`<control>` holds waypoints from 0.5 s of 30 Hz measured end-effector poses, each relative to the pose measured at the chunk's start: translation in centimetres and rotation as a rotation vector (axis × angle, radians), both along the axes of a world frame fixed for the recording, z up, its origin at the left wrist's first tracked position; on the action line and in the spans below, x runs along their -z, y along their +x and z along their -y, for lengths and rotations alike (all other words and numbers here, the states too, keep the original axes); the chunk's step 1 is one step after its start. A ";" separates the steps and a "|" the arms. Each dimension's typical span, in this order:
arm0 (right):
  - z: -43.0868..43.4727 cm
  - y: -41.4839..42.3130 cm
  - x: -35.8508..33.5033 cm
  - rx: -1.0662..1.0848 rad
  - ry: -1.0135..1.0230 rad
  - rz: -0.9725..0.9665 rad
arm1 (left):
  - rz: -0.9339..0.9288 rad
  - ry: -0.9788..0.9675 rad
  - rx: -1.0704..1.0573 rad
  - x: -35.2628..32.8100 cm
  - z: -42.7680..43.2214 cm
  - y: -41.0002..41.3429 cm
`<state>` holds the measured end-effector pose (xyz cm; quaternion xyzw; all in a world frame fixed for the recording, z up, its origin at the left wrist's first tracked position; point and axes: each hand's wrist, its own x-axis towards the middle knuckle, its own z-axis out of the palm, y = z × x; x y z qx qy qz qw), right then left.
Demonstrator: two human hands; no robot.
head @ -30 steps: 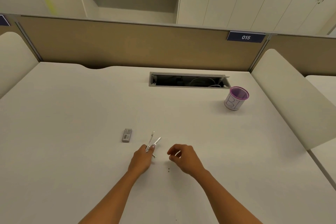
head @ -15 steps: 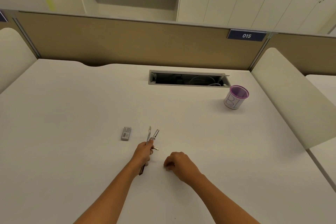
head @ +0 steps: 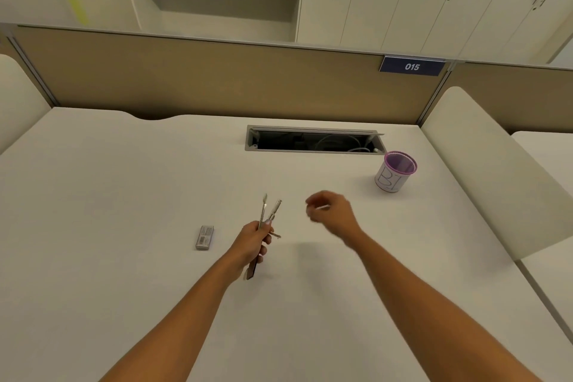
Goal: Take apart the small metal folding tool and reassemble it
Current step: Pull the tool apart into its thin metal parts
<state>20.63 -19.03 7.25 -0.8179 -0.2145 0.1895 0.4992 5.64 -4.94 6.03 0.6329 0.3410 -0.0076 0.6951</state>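
My left hand (head: 251,242) grips the small metal folding tool (head: 269,214) above the white desk (head: 124,195). Two thin metal arms fan out upward past my fingers, a short piece sticks out to the right, and a dark flat end hangs below my palm. My right hand (head: 330,209) is raised to the right of the tool, apart from it, with its fingers curled and blurred. A small pale sliver shows between its fingertips; I cannot tell what it is.
A small grey rectangular piece (head: 205,237) lies on the desk left of my left hand. A purple-rimmed mesh cup (head: 394,171) stands at the right, near an open cable slot (head: 313,143). A tan partition (head: 217,80) closes the back.
My right hand has lifted off the desk and moved up and to the right, away from the tool. My left hand holds the tool in about the same place, now raised a little.
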 end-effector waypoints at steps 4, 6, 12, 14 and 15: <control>0.8 5.9 -2.6 0.159 0.058 -0.028 | 0.023 0.029 0.067 -0.8 0.4 1.6; 1.7 9.0 -3.2 0.281 0.081 0.020 | 0.024 0.044 0.075 -1.1 0.7 2.2; 4.8 15.6 -5.2 0.672 0.134 0.168 | 0.010 0.070 0.089 -1.2 1.1 3.5; 5.8 17.7 -5.6 0.715 0.098 0.151 | 0.006 0.072 0.089 -1.2 1.1 3.9; 6.3 18.7 -5.5 0.728 0.083 0.143 | 0.005 0.072 0.088 -1.2 1.1 4.0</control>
